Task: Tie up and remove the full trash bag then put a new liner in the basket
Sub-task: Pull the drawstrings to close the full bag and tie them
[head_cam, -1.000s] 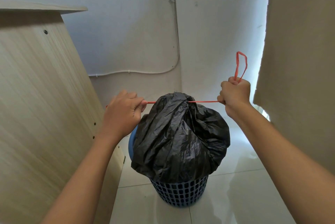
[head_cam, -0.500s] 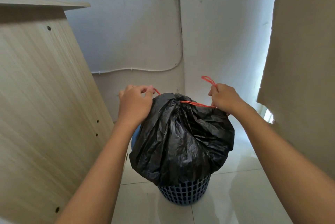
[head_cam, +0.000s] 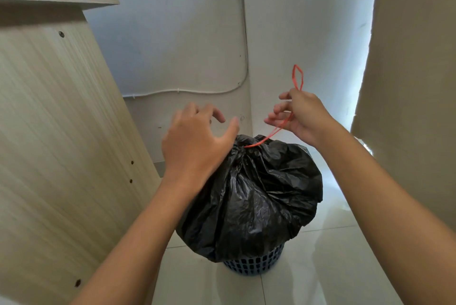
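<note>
Hands: R (head_cam: 299,114) pinches red drawstring (head_cam: 274,132), L (head_cam: 197,142) open over bag (head_cam: 259,196).

Black trash bag (head_cam: 259,196), cinched w/ red drawstring (head_cam: 276,130) (slack), bulges over blue basket (head_cam: 254,264).

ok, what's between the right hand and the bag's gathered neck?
Head view: only the red drawstring, running slack from the right hand down to the neck of the black trash bag. Otherwise just open air against the wall.
</note>
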A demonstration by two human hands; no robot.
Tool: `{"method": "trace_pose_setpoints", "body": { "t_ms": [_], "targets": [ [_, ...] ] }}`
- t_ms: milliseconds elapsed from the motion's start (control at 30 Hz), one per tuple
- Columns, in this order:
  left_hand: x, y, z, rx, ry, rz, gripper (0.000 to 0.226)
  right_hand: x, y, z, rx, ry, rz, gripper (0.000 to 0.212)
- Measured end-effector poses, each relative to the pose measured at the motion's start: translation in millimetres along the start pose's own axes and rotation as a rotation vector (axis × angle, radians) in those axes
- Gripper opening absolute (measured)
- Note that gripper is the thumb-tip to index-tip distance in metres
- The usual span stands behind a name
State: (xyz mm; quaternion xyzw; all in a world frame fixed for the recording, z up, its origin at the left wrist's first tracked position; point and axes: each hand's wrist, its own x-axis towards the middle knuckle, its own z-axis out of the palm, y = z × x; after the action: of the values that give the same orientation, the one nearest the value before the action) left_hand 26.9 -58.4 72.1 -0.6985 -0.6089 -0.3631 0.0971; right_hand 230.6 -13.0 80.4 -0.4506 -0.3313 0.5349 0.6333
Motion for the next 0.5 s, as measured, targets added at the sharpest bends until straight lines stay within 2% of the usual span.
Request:
{"method": "trace_pose_setpoints", "body": {
  "t_ms": [67,100,167,233,333,400,500],
  "targets": [
    [-1.0,7.9,-7.2,0.097,-0.181,-0.056,0.053,-0.2,0.5,2.2,0.094,0.018,-0.022,0.022],
    [-0.9,8.9,-8.7,0.144,-0.301,-0.081,0.059,-0.6,1.1,1.8,0.058,0.032,-0.033,0.027],
    [1.2,6.0,-9.4,0.161,-0.561,-0.115,0.065,0.0,2.6,-2.0,-0.157,0.089,-0.053,0.038],
    [4.3,-1.2,-6.5,0.110,-0.721,-0.129,0.052,1.4,6.0,-8.1,-0.391,0.159,-0.051,0.047],
    [9.5,-12.6,4.0,0.068,-0.742,-0.097,0.022,2.6,12.0,-15.4,-0.672,0.102,0.051,0.065],
    [11.8,-16.7,10.9,-0.068,-0.718,-0.143,0.021,2.7,15.5,-18.3,-0.897,-0.003,0.092,0.074],
    [16.2,-17.3,17.2,-0.341,-0.626,-0.246,0.025,-0.1,14.1,-16.2,-1.177,-0.138,0.009,0.082]
  ]
}}
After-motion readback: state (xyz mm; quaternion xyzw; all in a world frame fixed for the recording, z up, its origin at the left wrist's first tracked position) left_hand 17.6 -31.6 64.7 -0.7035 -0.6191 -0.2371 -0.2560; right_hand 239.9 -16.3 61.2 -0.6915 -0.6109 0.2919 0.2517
